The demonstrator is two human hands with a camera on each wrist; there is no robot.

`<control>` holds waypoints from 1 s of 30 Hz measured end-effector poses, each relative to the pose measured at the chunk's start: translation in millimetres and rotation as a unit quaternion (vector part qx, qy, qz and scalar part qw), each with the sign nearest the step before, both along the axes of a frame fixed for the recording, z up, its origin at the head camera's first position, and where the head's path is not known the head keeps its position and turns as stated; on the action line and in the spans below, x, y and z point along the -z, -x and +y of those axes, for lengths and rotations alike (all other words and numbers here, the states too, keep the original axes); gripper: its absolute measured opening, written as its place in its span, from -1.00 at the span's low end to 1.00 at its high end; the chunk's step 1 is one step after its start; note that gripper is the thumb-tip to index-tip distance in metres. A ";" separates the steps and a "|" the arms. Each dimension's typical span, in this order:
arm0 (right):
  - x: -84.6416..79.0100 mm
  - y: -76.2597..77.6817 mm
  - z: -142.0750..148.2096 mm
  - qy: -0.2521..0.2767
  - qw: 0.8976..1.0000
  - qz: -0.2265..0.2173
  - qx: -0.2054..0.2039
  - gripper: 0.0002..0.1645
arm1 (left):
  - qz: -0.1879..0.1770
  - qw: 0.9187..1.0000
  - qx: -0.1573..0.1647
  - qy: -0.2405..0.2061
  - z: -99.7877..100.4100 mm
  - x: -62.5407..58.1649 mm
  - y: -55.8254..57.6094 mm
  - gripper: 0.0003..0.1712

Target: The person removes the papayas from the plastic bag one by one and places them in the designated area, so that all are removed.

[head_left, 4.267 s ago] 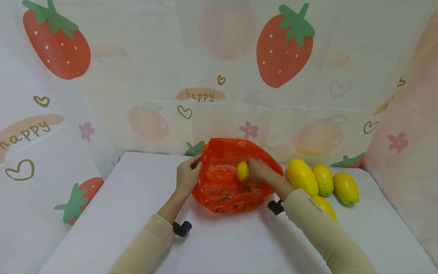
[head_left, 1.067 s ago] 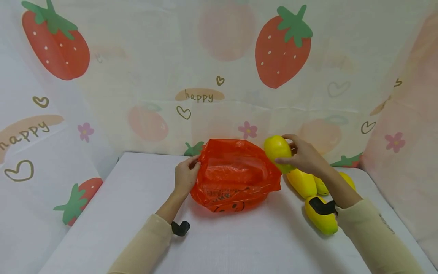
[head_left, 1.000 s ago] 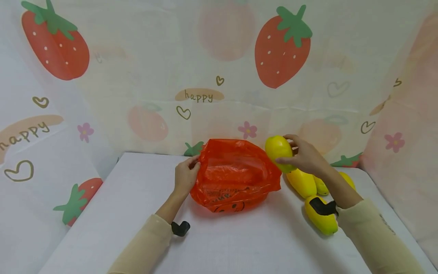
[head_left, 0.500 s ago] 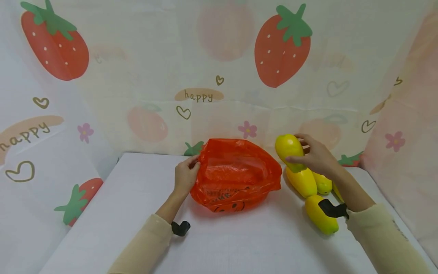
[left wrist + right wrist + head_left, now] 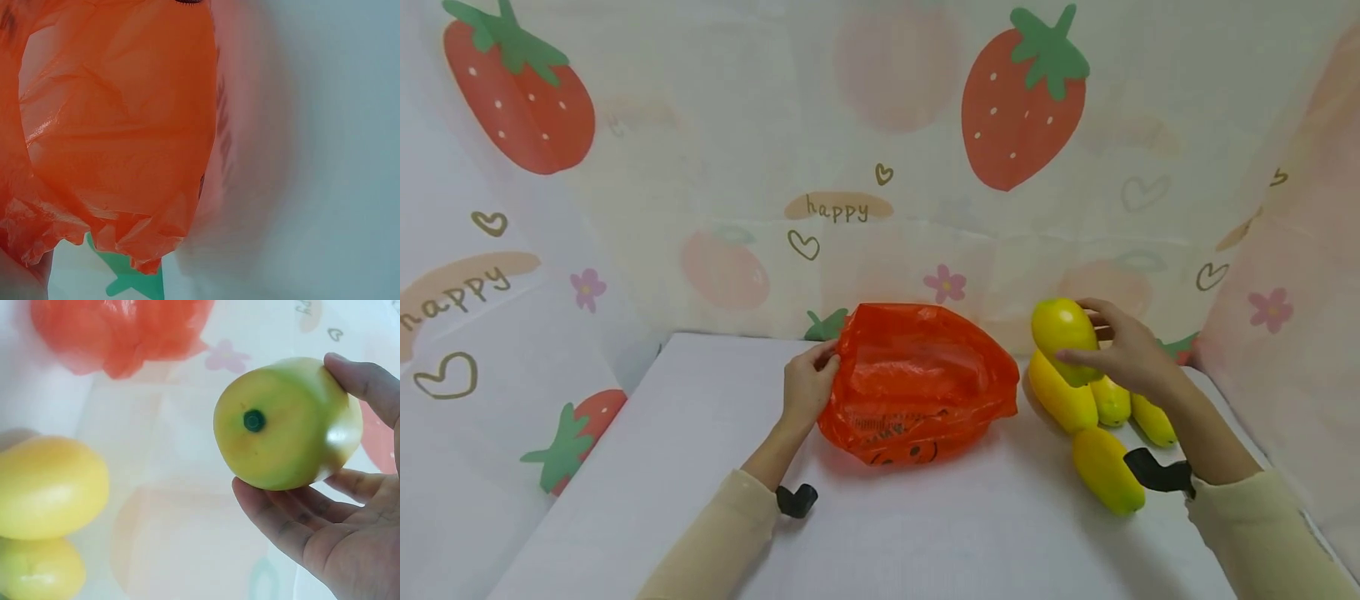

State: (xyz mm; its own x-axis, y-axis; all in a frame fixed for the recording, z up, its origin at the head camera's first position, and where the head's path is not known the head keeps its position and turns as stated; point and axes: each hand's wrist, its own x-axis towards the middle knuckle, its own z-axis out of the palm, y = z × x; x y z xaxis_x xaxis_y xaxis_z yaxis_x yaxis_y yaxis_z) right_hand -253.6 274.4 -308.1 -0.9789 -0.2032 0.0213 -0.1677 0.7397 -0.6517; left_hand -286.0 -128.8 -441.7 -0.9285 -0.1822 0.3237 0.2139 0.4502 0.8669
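An orange-red plastic bag (image 5: 962,437) with a printed face stands gaping in the middle of the white table. At its left rim, my left hand (image 5: 807,385) pinches the plastic; the left wrist view shows the bag wall (image 5: 125,125) and only a bit of that hand (image 5: 19,278). My right hand (image 5: 1123,346) grips a yellow-green mango (image 5: 1063,333), held up to the right of the bag, above the other mangoes. In the right wrist view the held mango (image 5: 281,450) turns its dark green stem end to the camera, with thumb and fingers on opposite sides.
Several more mangoes lie together right of the bag: a large one (image 5: 1056,400), two smaller ones behind it and a nearer one (image 5: 1108,471). A strawberry-print cloth (image 5: 730,150) hangs at the table's back and sides.
Earlier my right hand was inside the bag on a yellow fruit. It then held the mango at the bag's right rim and has since moved right with it. The left hand has stayed put.
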 end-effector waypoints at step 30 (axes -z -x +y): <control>35.5 -38.0 75.4 -0.047 0.997 -0.011 0.053 0.07 | -0.027 0.999 0.001 -0.028 -1.4 -0.3 0.2 -0.65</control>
State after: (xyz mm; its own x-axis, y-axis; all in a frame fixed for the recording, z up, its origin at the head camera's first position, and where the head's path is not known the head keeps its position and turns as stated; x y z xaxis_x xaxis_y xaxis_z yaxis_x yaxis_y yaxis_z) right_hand -215.7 349.9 -343.6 -0.9950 -0.0988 -0.0154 -0.0714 0.8099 -0.5821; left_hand -286.3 -130.2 -441.4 -0.9448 -0.1958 0.2626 0.1673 0.4008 0.9008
